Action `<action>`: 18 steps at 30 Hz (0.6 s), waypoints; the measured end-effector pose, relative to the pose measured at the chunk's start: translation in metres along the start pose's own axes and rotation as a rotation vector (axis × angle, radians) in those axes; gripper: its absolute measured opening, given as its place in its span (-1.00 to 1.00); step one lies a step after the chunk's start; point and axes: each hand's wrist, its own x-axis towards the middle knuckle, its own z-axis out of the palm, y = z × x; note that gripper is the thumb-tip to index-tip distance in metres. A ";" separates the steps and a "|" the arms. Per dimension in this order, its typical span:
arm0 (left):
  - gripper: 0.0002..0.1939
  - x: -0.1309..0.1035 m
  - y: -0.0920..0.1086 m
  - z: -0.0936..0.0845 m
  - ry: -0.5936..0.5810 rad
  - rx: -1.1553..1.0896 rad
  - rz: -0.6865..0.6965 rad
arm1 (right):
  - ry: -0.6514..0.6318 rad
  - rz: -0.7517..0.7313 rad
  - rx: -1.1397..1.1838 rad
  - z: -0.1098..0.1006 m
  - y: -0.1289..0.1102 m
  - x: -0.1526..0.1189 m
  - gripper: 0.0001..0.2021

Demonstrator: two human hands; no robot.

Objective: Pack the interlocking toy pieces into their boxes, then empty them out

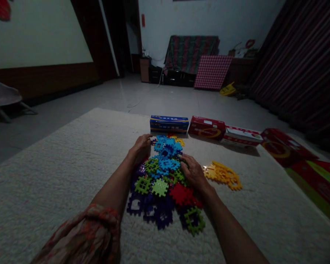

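Observation:
A heap of toothed plastic building tiles lies before me: light-blue tiles (pixel 169 165) on top, green tiles (pixel 143 185) in the middle, a red tile (pixel 178 193) at the right and dark purple tiles (pixel 163 214) nearest me. My left hand (pixel 142 146) rests along the heap's far left side, fingers stretched forward past the blue tiles. On the other side, my right hand (pixel 193 170) touches the heap's right edge with loosely bent, parted fingers. Neither hand visibly grips a tile. Several yellow tiles (pixel 222 174) lie apart, right of my right hand.
Behind the heap a blue box (pixel 169 125), a red box (pixel 206 128) and a white-and-red box (pixel 242 136) form a row on the pale mat (pixel 71 154). More red and green packages (pixel 316 179) line the right edge. A stool (pixel 5 96) stands far left.

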 end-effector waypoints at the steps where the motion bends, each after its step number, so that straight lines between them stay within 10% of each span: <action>1: -0.52 0.000 -0.001 0.004 -0.011 -0.012 0.026 | 0.001 0.005 0.010 0.000 0.000 -0.001 -0.72; 14: -0.72 -0.011 -0.007 0.007 -0.020 -0.106 0.112 | 0.010 0.006 0.045 0.000 -0.001 -0.001 -0.76; 18: -0.78 -0.012 -0.007 -0.011 -0.269 -0.277 0.025 | 0.013 -0.003 0.044 0.001 0.000 -0.001 -0.77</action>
